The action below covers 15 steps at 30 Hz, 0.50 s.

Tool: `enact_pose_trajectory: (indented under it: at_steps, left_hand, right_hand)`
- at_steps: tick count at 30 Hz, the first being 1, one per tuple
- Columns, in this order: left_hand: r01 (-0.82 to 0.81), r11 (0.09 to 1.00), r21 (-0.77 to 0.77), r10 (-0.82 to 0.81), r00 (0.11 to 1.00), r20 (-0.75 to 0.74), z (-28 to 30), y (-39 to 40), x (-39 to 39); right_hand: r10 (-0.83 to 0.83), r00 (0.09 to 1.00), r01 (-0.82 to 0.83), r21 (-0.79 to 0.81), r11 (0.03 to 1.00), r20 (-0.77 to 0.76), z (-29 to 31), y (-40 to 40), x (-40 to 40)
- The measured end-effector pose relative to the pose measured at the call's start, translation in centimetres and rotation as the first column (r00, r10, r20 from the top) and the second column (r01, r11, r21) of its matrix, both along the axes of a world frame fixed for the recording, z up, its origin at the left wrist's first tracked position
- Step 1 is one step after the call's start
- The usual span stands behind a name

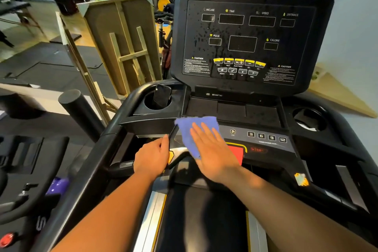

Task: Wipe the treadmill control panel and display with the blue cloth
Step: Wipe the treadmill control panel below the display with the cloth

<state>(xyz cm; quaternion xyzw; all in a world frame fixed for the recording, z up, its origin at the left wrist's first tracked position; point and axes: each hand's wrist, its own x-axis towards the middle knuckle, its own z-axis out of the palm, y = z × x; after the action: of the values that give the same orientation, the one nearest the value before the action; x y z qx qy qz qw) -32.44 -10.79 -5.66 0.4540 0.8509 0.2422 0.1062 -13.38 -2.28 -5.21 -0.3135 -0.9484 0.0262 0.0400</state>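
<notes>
Single head-worn wide-angle view; looking forward and down, close above the treadmill console (252, 39)

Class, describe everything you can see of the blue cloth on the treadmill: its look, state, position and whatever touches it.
The blue cloth is a soft, periwinkle-blue fabric piece with slightly fuzzy edges. It lies spread and a little crumpled on the treadmill's lower control panel, left of the fan button and number keys, just above the red stop button. The right hand presses on it with flat, straight fingers, covering its lower right part. The left hand does not touch it; it holds the handlebar beside it.
</notes>
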Motion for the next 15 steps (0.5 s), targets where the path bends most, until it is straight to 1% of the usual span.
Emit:
enact_pose_trajectory:
  at_steps: [2,3,4,6,9,11,12,13,15]
  left_hand:
    - [-0.005,1.0,0.013,0.005,1.0,-0.011,0.0,0.0,0.0]
    - [-0.007,1.0,0.013,0.007,1.0,-0.012,-0.2,0.0,0.0]
    - [-0.008,1.0,0.008,0.009,1.0,-0.009,-0.2,0.0,0.0]
    - [-0.011,1.0,-0.009,0.011,1.0,0.014,-0.2,0.0,-0.1]
    - [-0.011,0.999,-0.032,0.012,1.0,0.028,0.0,0.0,0.0]
    - [-0.009,0.999,-0.042,0.01,1.0,0.009,0.1,0.0,0.1]
    - [-0.007,0.999,-0.041,0.007,1.0,-0.003,0.2,0.0,0.1]
    - [-0.003,0.999,-0.039,0.003,1.0,-0.012,0.1,0.0,0.0]
    - [0.003,1.0,-0.017,-0.003,1.0,-0.02,0.2,-0.1,0.0]
  right_hand:
    - [-0.133,0.991,0.133,-0.008,0.991,-0.009,0.8,0.1,-2.5]
    - [-0.165,0.986,0.166,0.019,0.986,-0.028,1.0,-0.3,-3.6]
    - [-0.164,0.986,0.165,0.04,0.985,-0.039,1.0,-0.7,-4.5]
    - [-0.051,0.999,0.052,0.056,0.997,-0.006,0.7,-1.9,-4.8]
    - [0.141,0.989,-0.145,0.083,0.986,0.054,0.1,-2.4,-2.2]
    - [0.187,0.982,-0.189,0.082,0.978,0.038,-0.8,-2.1,0.1]
    - [0.164,0.986,-0.164,0.079,0.983,0.008,-1.2,-1.9,1.1]
    - [0.105,0.994,-0.103,0.076,0.992,-0.033,-1.4,-1.6,1.9]
    - [-0.074,0.992,0.084,0.094,0.992,-0.107,-1.2,-1.3,1.9]
